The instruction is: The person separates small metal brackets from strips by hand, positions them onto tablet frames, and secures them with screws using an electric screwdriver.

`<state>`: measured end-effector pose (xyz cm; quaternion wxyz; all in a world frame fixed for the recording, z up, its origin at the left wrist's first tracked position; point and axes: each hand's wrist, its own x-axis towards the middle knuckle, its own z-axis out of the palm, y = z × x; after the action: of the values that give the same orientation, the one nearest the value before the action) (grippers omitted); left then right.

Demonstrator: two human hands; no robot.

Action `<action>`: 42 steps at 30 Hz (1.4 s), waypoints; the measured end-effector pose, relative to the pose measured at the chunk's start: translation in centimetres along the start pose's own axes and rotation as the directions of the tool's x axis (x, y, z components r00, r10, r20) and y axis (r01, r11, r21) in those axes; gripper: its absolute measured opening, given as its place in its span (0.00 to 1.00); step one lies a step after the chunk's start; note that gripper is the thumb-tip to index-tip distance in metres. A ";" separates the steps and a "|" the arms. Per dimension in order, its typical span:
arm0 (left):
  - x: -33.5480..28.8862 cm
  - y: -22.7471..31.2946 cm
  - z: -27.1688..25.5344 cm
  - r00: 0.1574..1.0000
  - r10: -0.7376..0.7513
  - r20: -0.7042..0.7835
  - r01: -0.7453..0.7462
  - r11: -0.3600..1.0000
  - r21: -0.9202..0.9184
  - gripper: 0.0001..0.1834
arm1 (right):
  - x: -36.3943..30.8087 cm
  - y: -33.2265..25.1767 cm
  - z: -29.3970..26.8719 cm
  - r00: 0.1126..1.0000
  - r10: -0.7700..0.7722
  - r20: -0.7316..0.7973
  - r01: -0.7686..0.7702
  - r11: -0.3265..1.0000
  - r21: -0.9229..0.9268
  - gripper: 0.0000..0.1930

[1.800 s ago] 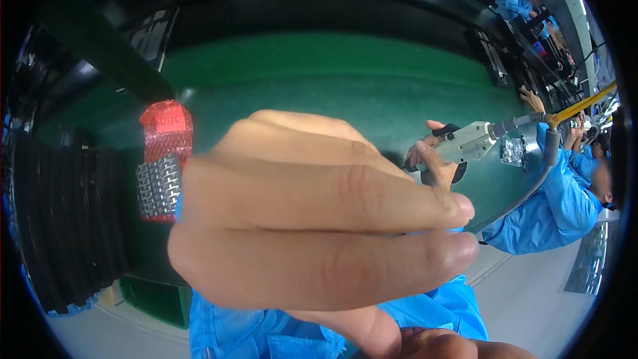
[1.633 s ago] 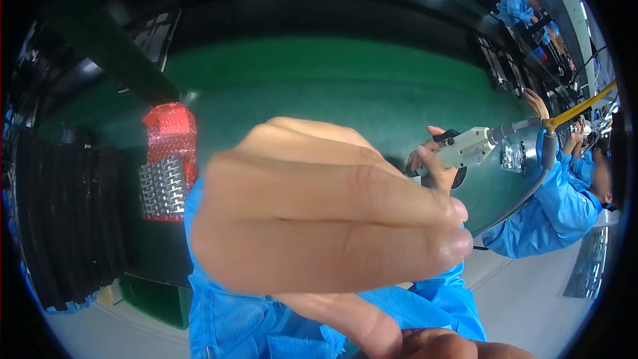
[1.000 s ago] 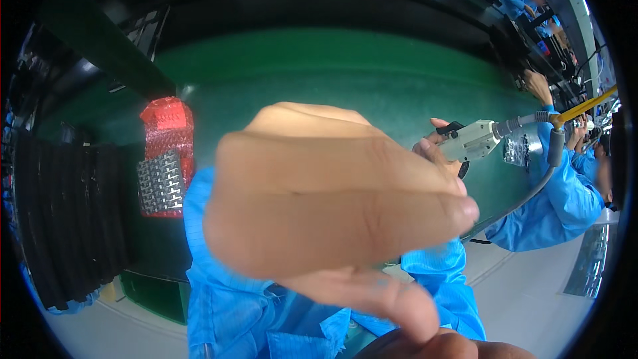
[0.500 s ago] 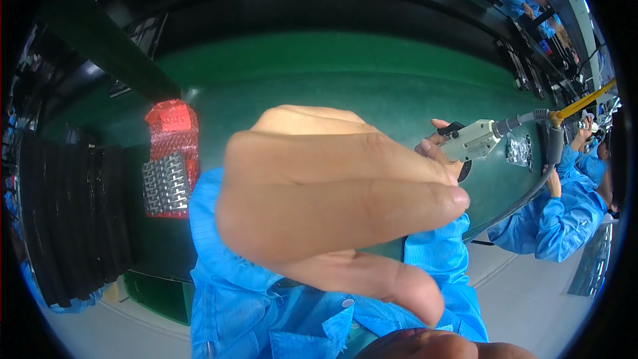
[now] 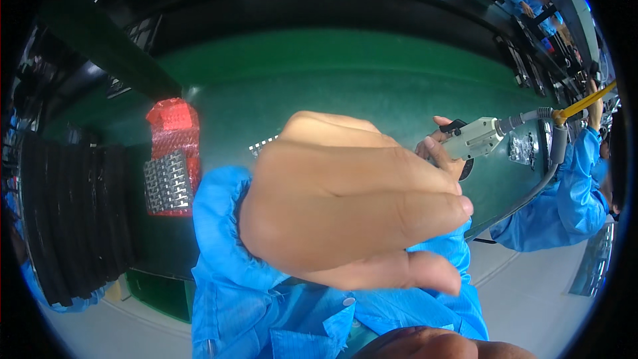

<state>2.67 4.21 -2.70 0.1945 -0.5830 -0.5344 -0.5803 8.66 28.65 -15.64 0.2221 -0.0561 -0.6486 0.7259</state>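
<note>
My left hand point(image 5: 345, 203) is large and close in the middle of the view, its back toward me. The fingers stretch to the right, side by side, with the thumb apart below them; its palm is hidden. Behind it, my right hand point(image 5: 444, 154) is closed around a pale grey corded hand tool point(image 5: 480, 138) with a black lever, whose exact kind I cannot make out. A small silvery slotted strip point(image 5: 263, 147) shows on the green table past my left hand's knuckles, mostly covered by the hand.
Left on the green table point(image 5: 332, 93), a block of small metal parts point(image 5: 167, 183) lies on red bubble wrap point(image 5: 174, 134). A black ribbed stack point(image 5: 73, 219) stands at far left. A clear bag of small parts point(image 5: 522, 149) lies near the tool's cable point(image 5: 541, 193). A co-worker point(image 5: 565, 193) sits at right.
My left hand has shifted slightly right, uncovering the slotted strip. Its thumb has come up nearer the fingers. The co-worker at right has raised an arm. The tool has barely moved.
</note>
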 end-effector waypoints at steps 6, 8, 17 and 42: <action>-0.3 -1.1 -1.3 1.000 -0.002 0.026 0.002 1.000 0.000 0.17 | 0.4 0.0 2.1 0.999 0.023 -0.041 -0.025 0.999 -0.045 0.22; -0.6 -0.8 -1.3 1.000 -0.016 0.021 0.015 0.999 0.050 0.15 | 0.2 0.3 2.4 0.997 0.067 -0.038 -0.068 0.998 -0.020 0.22; -3.6 -0.9 1.1 0.940 -0.332 -0.078 0.328 0.816 0.476 0.10 | 0.4 0.9 1.1 0.997 -0.072 -0.015 0.069 0.987 -0.148 0.21; -19.4 5.0 -15.8 0.033 -0.668 -0.744 0.976 0.182 -0.120 0.37 | 1.4 1.8 -0.7 0.968 -0.158 0.194 0.222 0.899 -0.377 0.20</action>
<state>4.30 -18.65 -13.97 0.1001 0.1683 -0.7751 -0.6008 7.22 29.78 -17.15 0.2237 0.0221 -0.7998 0.5566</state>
